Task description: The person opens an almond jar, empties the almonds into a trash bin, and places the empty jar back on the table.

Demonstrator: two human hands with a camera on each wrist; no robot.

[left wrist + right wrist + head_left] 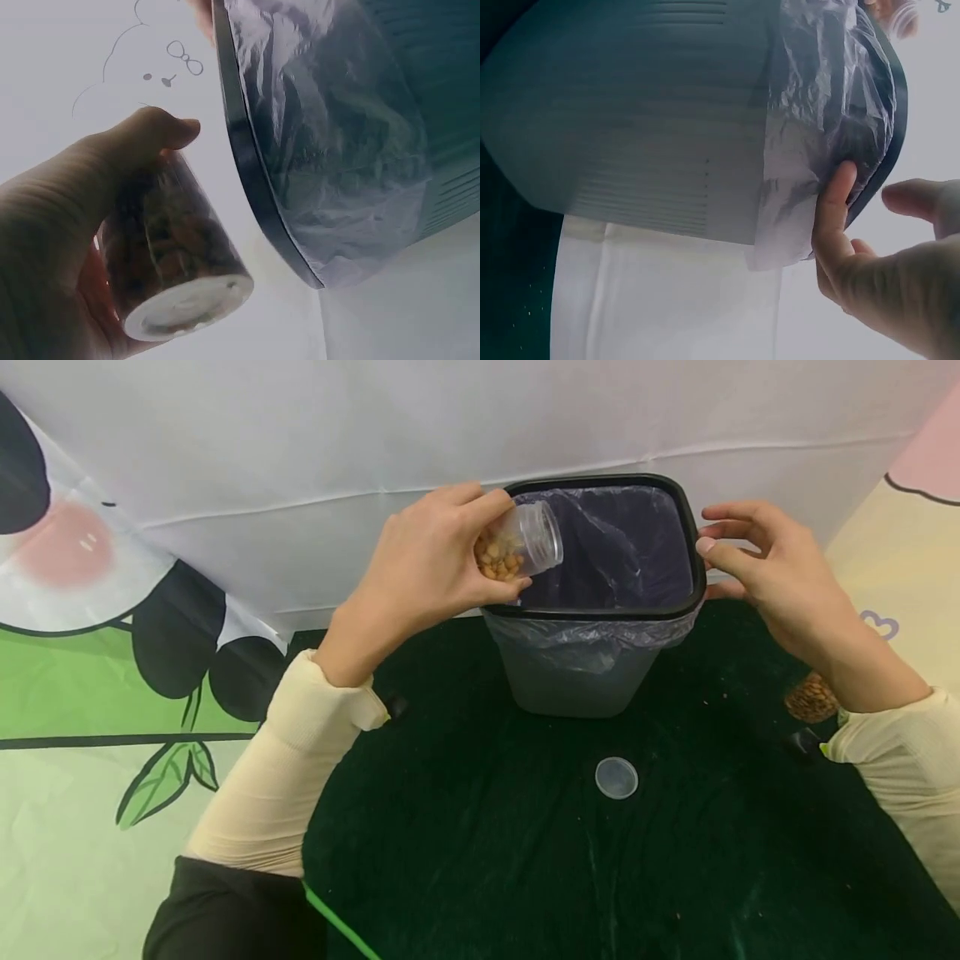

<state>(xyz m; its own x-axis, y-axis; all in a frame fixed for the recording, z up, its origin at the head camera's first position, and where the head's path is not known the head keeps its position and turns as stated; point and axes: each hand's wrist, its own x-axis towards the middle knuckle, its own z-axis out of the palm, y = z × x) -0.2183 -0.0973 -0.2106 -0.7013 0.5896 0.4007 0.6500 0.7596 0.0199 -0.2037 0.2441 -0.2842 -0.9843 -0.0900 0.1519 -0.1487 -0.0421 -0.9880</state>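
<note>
On one green cloth (480, 835) we enter one grey waste bin (573, 687), its one plastic liner (588, 647) hanging outside the black rim (592, 613), presumably clamped there. We list two hands: the right (783, 568), fingers loosely bent, touching the liner, seemingly to steady it; the left (427, 556), curled round one clear jar (528, 539), tilted, we judge, so its tan pieces (498, 562) (uncounted) face the bin's opening. We add one partly hidden brown-filled container (810, 697) and one round translucent lid (617, 777).
</note>
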